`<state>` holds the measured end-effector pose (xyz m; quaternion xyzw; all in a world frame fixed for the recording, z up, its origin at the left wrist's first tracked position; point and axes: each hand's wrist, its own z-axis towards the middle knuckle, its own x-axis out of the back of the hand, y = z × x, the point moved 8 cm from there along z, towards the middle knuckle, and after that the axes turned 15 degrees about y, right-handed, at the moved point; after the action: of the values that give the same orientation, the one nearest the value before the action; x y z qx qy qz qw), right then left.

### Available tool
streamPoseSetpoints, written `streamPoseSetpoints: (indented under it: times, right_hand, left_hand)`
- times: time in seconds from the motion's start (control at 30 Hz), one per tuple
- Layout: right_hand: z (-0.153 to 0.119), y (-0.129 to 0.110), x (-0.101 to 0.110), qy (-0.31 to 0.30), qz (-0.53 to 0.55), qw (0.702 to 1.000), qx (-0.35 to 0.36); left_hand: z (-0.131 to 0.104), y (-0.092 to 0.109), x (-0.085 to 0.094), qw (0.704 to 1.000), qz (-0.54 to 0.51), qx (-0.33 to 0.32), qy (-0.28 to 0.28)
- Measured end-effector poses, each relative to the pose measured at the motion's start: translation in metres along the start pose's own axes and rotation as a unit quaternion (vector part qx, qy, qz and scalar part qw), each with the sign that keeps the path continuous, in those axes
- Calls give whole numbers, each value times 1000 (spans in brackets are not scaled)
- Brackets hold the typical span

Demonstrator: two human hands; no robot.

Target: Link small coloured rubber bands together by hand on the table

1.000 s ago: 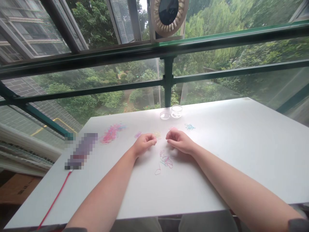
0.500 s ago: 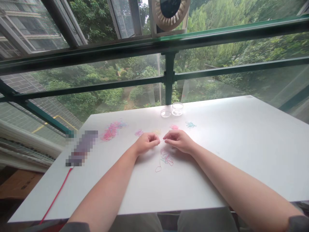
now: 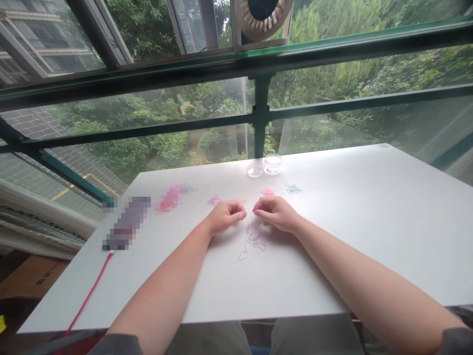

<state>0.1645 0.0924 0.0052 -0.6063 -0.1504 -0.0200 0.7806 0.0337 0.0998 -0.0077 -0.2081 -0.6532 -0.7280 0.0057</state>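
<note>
My left hand [image 3: 228,215] is closed in a pinch above the middle of the white table [image 3: 295,291]. Facing it across a small gap, my right hand [image 3: 275,213] pinches too, and a thin pinkish strand shows faintly between the fingertips. Just below the hands lies a loose chain of pink and teal loops [image 3: 255,239], ending in a single loop [image 3: 243,255]. Beyond the hands are small piles of loops: purple [image 3: 213,200], yellow [image 3: 241,199], pink [image 3: 267,192] and teal [image 3: 293,189].
A larger mixed pile of pink loops [image 3: 172,198] lies to the left. A clear round jar [image 3: 273,164] and its lid [image 3: 254,171] stand near the back edge. At the far left is a blurred-out device [image 3: 129,224] with a red cable [image 3: 88,296].
Both hands stay pinched, with the right fingertips brought closer together. The strand between them is harder to see. The whole view has shifted slightly.
</note>
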Motion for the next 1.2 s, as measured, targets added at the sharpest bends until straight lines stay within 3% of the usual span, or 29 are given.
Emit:
streamPoseSetpoints:
  times: [0.5,0.77,0.87,0.97,1.07,1.2]
  right_hand:
    - [-1,-3,-2,-11,-39,999,15]
    - [-2,-5,-2,-11,-61,998,30]
    - [-3,0,-1,-7,-28,1000,-4]
    - [-3,7,0,-5,-13,999,-45]
    - [-4,7,1,-9,-23,999,-38]
    - [-4,5,4,-9,-49,999,-18]
  left_hand:
    - [-3,3,-1,999,35,-32,-5]
    - [-5,10,2,991,109,-67,39]
    - [-6,17,24,977,176,-94,83]
    - [-7,20,62,946,266,-96,160]
    - [-8,15,96,916,327,-64,223]
    - [-8,1,110,907,351,-25,230]
